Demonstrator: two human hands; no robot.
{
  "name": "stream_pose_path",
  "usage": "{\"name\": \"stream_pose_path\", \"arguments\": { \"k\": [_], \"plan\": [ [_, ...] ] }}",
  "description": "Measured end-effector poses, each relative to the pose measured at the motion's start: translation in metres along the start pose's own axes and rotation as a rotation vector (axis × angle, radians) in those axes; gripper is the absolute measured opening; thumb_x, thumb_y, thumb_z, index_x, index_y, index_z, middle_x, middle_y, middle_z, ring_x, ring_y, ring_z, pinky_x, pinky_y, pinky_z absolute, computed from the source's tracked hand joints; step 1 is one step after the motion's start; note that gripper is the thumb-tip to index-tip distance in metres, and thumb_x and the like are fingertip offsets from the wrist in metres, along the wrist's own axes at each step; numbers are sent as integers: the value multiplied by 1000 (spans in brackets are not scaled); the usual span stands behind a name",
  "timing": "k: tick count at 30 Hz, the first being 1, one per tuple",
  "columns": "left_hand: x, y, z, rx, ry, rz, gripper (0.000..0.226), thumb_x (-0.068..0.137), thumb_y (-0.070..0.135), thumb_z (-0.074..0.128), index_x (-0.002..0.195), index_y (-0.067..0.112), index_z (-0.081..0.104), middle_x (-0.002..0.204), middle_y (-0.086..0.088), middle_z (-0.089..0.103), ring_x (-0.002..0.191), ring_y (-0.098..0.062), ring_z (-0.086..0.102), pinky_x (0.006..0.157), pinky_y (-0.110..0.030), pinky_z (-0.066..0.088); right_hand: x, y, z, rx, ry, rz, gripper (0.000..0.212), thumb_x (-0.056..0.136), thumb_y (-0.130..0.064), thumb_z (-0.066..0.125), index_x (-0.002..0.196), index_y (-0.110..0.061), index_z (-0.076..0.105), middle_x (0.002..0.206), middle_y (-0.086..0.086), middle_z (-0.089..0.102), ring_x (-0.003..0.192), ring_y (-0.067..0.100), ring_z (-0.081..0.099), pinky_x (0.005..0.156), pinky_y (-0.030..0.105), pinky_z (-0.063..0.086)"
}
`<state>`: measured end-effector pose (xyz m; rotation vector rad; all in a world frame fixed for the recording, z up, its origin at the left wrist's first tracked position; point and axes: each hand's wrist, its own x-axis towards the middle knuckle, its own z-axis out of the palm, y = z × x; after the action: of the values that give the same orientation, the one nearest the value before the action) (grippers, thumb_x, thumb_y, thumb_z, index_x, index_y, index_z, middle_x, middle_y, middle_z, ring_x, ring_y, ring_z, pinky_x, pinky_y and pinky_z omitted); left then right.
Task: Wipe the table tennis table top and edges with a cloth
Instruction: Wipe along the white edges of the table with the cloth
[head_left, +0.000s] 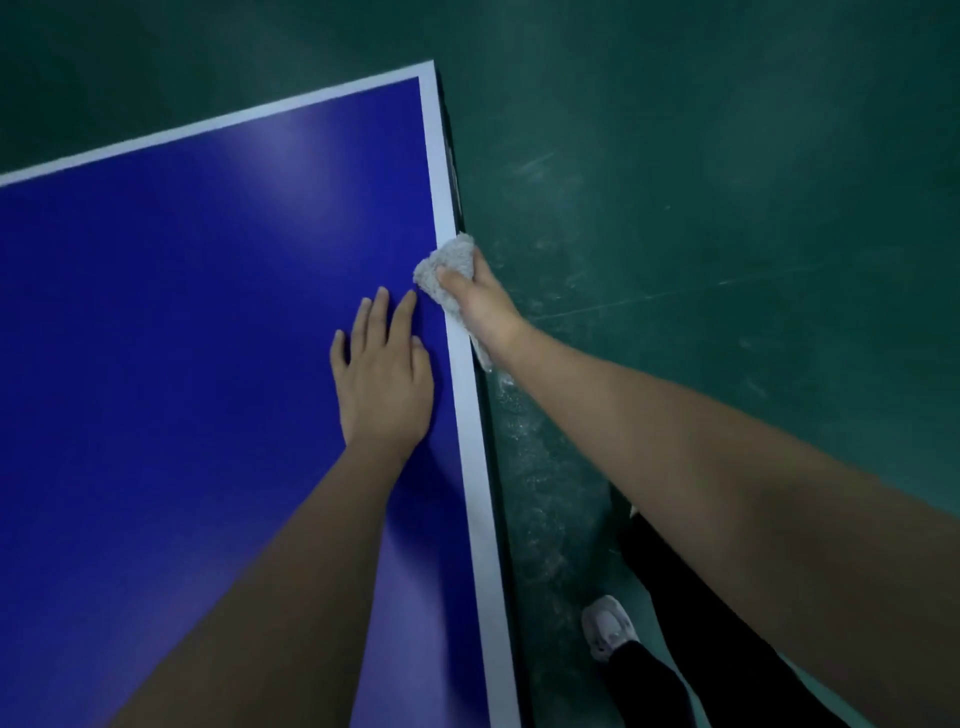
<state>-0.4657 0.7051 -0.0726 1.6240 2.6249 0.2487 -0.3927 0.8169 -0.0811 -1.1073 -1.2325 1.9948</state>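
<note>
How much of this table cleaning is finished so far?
Done: hard to say; the blue table top shows no marks either way. In hand: the right hand grips the cloth against the side edge, left hand flat on top. Left: apparently the edge toward the far corner.

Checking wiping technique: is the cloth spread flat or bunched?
Bunched. The right hand grips the cloth as a wad over the table's white border, one end trailing beside the wrist.

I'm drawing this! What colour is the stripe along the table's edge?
The stripe is white; head view.
</note>
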Motion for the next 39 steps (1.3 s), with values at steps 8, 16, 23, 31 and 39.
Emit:
{"name": "stream_pose_path", "arguments": {
  "k": [8, 16, 23, 31, 39],
  "plan": [
    [1, 1, -4, 5, -50, -14, 50, 98, 27, 23, 147, 25, 23, 156, 0, 18, 144, -14, 9, 116, -40, 6, -106, 57, 1, -35, -37, -31, 64, 100, -22, 43, 151, -24, 5, 157, 0, 20, 143, 12, 22, 118, 43, 21],
    [-1, 6, -10, -87, -51, -78, 55, 94, 31, 17, 148, 23, 20, 156, 0, -1, 144, -12, 0, 118, -34, 3, -94, 55, -2, -10, -99, 28, 71, 99, -9, 44, 144, -33, -5, 158, -8, 4, 145, 8, 12, 119, 43, 17],
    [3, 10, -15, -30, -112, -95, 55, 93, 29, 14, 147, 20, 22, 155, -2, 15, 144, -17, 8, 117, -39, 9, 86, -37, -9, -62, -119, -8, 65, 100, -23, 40, 150, -18, -1, 141, 7, 36, 128, 15, 38, 102, 25, 34],
    [5, 7, -16, -32, -151, -93, 52, 95, 25, 21, 147, 18, 22, 154, -4, 21, 143, -17, 11, 113, -40, 12, 151, -70, -7, -97, -33, -13, 55, 102, -23, 38, 149, -17, 11, 149, 9, 31, 137, 21, 33, 106, 26, 28],
    [5, 4, -15, 0, -159, -85, 53, 97, 26, 21, 149, 20, 14, 155, -4, 18, 144, -18, 11, 115, -37, 9, 35, 0, -13, -151, -140, -20, 75, 98, -22, 46, 150, -28, -9, 155, -15, 1, 142, 5, 16, 116, 38, 27]
  ]
}}
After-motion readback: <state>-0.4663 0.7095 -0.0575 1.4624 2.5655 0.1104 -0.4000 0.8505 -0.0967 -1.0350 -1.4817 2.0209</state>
